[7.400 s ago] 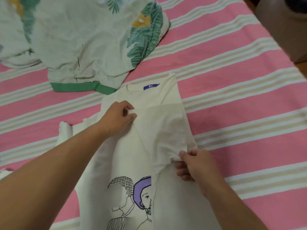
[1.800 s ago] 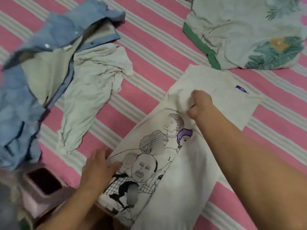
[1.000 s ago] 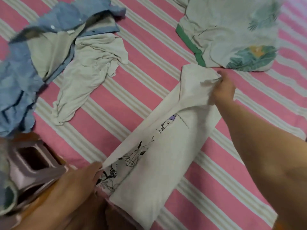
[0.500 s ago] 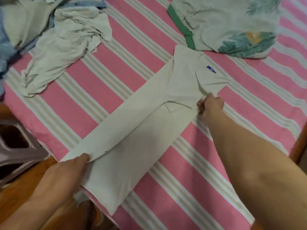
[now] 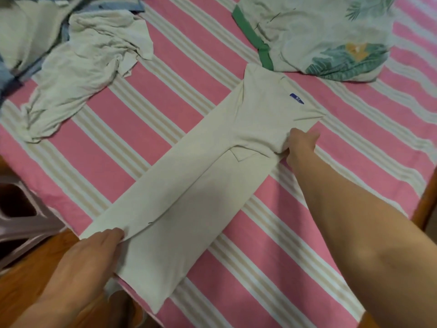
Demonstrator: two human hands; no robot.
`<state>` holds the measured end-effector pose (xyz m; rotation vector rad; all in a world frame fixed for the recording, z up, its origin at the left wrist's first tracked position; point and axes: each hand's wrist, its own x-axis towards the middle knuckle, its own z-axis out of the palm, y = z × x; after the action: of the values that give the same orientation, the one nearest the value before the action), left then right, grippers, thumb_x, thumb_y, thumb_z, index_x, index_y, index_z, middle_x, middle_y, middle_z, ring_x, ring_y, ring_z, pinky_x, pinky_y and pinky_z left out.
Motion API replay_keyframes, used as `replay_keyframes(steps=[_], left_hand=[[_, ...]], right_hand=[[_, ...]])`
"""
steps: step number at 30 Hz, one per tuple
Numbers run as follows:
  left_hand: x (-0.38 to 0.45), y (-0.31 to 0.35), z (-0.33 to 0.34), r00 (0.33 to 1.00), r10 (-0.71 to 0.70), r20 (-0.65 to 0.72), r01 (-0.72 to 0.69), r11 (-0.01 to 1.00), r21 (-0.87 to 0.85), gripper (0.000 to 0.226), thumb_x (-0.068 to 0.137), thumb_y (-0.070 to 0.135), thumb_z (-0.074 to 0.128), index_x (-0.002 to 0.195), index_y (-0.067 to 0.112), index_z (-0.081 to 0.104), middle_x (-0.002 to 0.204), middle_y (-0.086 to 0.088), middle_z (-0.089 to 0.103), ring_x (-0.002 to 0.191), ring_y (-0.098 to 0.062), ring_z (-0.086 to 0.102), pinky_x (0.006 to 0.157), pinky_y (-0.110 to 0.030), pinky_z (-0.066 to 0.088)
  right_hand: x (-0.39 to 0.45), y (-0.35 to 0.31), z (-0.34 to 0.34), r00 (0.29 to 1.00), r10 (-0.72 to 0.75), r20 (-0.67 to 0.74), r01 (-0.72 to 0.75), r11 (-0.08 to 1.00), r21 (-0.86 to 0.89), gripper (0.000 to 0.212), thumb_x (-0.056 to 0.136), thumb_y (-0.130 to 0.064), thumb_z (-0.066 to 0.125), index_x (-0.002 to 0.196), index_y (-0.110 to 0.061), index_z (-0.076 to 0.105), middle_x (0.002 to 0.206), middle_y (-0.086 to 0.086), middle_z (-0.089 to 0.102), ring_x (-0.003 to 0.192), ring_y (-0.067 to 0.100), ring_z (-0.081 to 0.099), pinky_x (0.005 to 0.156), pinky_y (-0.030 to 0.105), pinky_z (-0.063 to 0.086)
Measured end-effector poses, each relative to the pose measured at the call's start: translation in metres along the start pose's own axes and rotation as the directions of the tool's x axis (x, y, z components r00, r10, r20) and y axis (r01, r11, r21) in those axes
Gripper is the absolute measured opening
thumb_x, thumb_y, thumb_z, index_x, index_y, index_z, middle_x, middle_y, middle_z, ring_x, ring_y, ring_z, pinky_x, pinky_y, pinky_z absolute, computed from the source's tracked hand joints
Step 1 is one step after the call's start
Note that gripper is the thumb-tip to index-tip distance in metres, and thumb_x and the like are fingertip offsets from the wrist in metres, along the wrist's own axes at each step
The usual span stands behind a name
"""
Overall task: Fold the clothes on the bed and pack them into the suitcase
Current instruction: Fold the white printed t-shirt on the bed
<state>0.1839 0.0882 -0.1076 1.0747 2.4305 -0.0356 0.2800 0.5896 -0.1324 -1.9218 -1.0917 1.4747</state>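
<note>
1. The cream t-shirt [image 5: 201, 176] is laid out on the pink striped bedsheet [image 5: 354, 162], folded lengthwise into a long narrow strip that runs diagonally from the near bed edge up toward the far right. A small blue neck label [image 5: 296, 98] is seen at the collar end.
2. The bottom hem end is pinned down by the left hand [image 5: 87, 259]; the fingers are laid fairly flat on the fabric, and no real grip is seen.
3. The right edge of the strip, just below the collar area, is gripped by the right hand [image 5: 300, 145], with the thumb on top and the fingers tucked under the cloth.
4. A crumpled pale shirt [image 5: 87, 67] is left at far left, with a blue denim garment [image 5: 14, 74] behind it.
5. A leaf-print top [image 5: 331, 34] with green trim is parked at far right, just touching the collar end.
6. No suitcase is clearly made out; only a greyish-pink plastic thing [image 5: 21, 209] is seen off the bed at left.
</note>
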Motion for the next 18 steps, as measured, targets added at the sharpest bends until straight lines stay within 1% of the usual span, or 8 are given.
replay_keyframes(steps=[2, 5, 8, 10, 11, 13, 15, 18], left_hand=[[-0.002, 0.0, 0.003, 1.0, -0.001, -0.019, 0.001, 0.999, -0.039, 0.04, 0.076, 0.019, 0.082, 0.102, 0.035, 0.055, 0.08, 0.015, 0.054, 0.068, -0.011, 0.058, 0.058, -0.026, 0.039], [-0.005, -0.004, 0.005, 0.996, 0.067, -0.061, -0.07, 0.996, -0.055, 0.036, 0.077, 0.015, 0.079, 0.103, 0.029, 0.059, 0.084, 0.013, 0.052, 0.073, -0.015, 0.058, 0.059, -0.031, 0.045], [-0.005, -0.008, 0.001, 1.0, 0.025, -0.006, -0.026, 0.994, -0.107, 0.06, 0.063, 0.006, 0.088, 0.109, 0.027, 0.057, 0.093, 0.011, 0.047, 0.075, -0.017, 0.058, 0.06, -0.035, 0.051], [-0.004, -0.006, -0.008, 0.989, -0.128, -0.073, 0.108, 0.967, -0.231, 0.044, 0.077, 0.004, 0.079, 0.11, 0.024, 0.057, 0.096, 0.008, 0.046, 0.074, -0.019, 0.056, 0.061, -0.04, 0.051], [-0.003, -0.005, -0.014, 0.971, -0.219, -0.1, 0.181, 0.938, -0.297, 0.03, 0.087, 0.006, 0.07, 0.109, 0.023, 0.058, 0.097, 0.007, 0.047, 0.077, -0.02, 0.056, 0.064, -0.042, 0.05], [0.0, -0.007, -0.028, 0.935, -0.314, -0.167, 0.229, 0.89, -0.394, 0.012, 0.098, 0.011, 0.058, 0.1, 0.022, 0.058, 0.093, 0.006, 0.051, 0.079, -0.02, 0.055, 0.066, -0.043, 0.046], [0.0, -0.011, -0.041, 0.915, -0.34, -0.217, 0.217, 0.868, -0.446, 0.008, 0.099, 0.012, 0.059, 0.093, 0.018, 0.059, 0.087, 0.006, 0.05, 0.076, -0.018, 0.051, 0.067, -0.042, 0.044], [-0.009, -0.006, -0.056, 0.913, -0.306, -0.272, 0.169, 0.887, -0.43, 0.004, 0.094, 0.006, 0.064, 0.095, 0.01, 0.062, 0.087, 0.002, 0.052, 0.079, -0.023, 0.052, 0.071, -0.041, 0.042]], right_hand=[[0.002, 0.01, 0.0, 0.993, -0.046, 0.113, 0.046, 0.999, 0.006, 0.071, 0.085, -0.016, 0.051, 0.148, -0.044, 0.033, 0.112, -0.007, 0.064, 0.064, 0.012, 0.055, 0.054, 0.025, 0.043], [-0.004, 0.018, 0.0, 0.981, -0.045, 0.19, 0.075, 0.985, -0.155, 0.05, 0.085, -0.004, 0.049, 0.125, -0.027, 0.068, 0.104, 0.001, 0.066, 0.058, 0.01, 0.05, 0.045, 0.019, 0.038], [-0.008, 0.012, 0.003, 0.952, -0.178, 0.251, 0.245, 0.932, -0.267, 0.061, 0.086, 0.003, 0.05, 0.143, -0.017, 0.054, 0.138, 0.004, 0.058, 0.095, 0.014, 0.063, 0.073, 0.025, 0.054], [-0.014, -0.008, 0.007, 0.914, -0.275, 0.299, 0.359, 0.891, -0.278, 0.069, 0.086, 0.007, 0.049, 0.152, -0.012, 0.041, 0.156, 0.003, 0.042, 0.128, 0.017, 0.054, 0.099, 0.029, 0.052], [-0.022, -0.023, 0.01, 0.896, -0.294, 0.333, 0.39, 0.88, -0.271, 0.072, 0.083, 0.007, 0.05, 0.152, -0.012, 0.04, 0.156, 0.002, 0.041, 0.132, 0.018, 0.052, 0.101, 0.031, 0.052], [-0.034, -0.052, 0.016, 0.855, -0.317, 0.41, 0.442, 0.859, -0.258, 0.067, 0.073, 0.002, 0.054, 0.137, -0.019, 0.053, 0.133, -0.003, 0.055, 0.108, 0.012, 0.062, 0.078, 0.026, 0.054], [-0.045, -0.076, 0.017, 0.842, -0.31, 0.443, 0.443, 0.865, -0.236, 0.06, 0.07, -0.003, 0.055, 0.126, -0.022, 0.053, 0.112, -0.01, 0.05, 0.083, 0.005, 0.059, 0.061, 0.021, 0.046], [-0.05, -0.092, 0.005, 0.859, -0.33, 0.392, 0.44, 0.867, -0.233, 0.078, 0.079, 0.0, 0.053, 0.154, -0.014, 0.036, 0.146, 0.001, 0.046, 0.108, 0.019, 0.059, 0.073, 0.022, 0.047]])
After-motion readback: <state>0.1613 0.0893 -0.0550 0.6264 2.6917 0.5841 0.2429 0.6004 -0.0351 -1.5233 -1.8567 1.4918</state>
